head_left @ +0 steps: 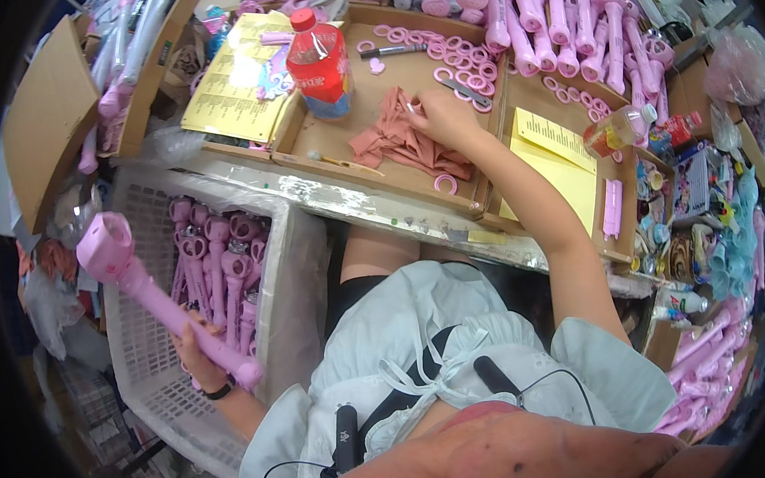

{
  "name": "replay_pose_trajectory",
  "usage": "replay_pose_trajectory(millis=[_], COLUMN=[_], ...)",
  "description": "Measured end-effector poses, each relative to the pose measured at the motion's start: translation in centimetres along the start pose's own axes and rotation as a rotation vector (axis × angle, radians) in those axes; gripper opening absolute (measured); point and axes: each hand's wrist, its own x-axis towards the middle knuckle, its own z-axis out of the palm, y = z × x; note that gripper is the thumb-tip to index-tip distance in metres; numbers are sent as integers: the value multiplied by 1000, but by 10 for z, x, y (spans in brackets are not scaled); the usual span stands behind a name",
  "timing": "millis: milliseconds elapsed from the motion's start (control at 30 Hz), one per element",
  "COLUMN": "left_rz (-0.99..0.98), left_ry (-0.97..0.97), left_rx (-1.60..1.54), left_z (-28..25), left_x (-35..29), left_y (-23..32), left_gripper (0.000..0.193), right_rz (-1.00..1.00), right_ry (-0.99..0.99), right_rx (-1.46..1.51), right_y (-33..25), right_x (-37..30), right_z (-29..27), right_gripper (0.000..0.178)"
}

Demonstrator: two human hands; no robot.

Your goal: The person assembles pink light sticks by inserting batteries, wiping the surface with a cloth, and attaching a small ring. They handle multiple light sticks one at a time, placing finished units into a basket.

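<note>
My left hand [199, 360] is closed around the handle of a pink plastic wand [166, 312], which slants over a white crate [166, 419] with its wide hollow head up and to the left. More pink wands [213, 267] stand packed inside that crate. Over the workbench, my right hand [443, 120] pinches a crumpled reddish-brown cloth [385, 138] lying in a shallow cardboard tray [307, 143]. Its fingertips are partly hidden, and a small whitish spot shows beside them. A loose pink ring [446, 184] lies by the cloth's near edge.
A red-capped bottle [318, 68] stands left of the cloth. Behind are a black marker [393, 51], many pink rings [463, 59] and piled wands [553, 18]. Yellow sheets [237, 81] lie left, a yellow pad [549, 176] right, near a drink bottle [617, 133].
</note>
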Motion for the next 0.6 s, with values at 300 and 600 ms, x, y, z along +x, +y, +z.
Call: replay_pose_trajectory(millis=[300, 600], left_rz=[-98, -129], left_ry=[-512, -633], left_rx=[364, 250], left_z=[111, 177], left_x=[-31, -32], left_y=[-23, -64], left_gripper=[48, 43], right_rz=[119, 231], right_ry=[-181, -8], right_rx=[67, 149], right_y=[16, 33], right_x=[7, -21], right_z=[5, -28], right_gripper=[32, 35])
